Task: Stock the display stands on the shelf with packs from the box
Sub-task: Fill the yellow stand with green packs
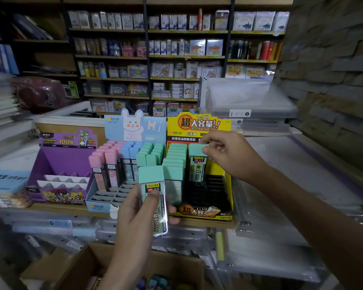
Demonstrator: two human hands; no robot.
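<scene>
- Packs: one mint-capped clear plastic pack [153, 197] is being held upright in front of the shelf by the left hand [134, 218]. The thumb is lying across its label and the fingers are curling round its back.
- A second mint-capped pack [197, 164] is standing upright in the yellow cardboard display stand [228, 185]. The right hand [228, 155] is pinching its cap between thumb and fingertips; I cannot tell whether it is fully seated.
- The yellow stand is holding a full column of matching mint-capped packs down its left side, and black slots are showing in front of the pinched pack.
- The pale blue display stand with a rabbit header [96, 204], just left of the yellow one, is carrying pink-, blue- and mint-capped packs in its rear rows, with grey slots showing at the front.
- The purple cardboard display stand [61, 162], further left, is showing only white dividers.
- All three are sitting side by side on the wooden shelf [71, 208].
- The brown cardboard box [92, 260] is lying open below, with a few blurred packs showing inside.
</scene>
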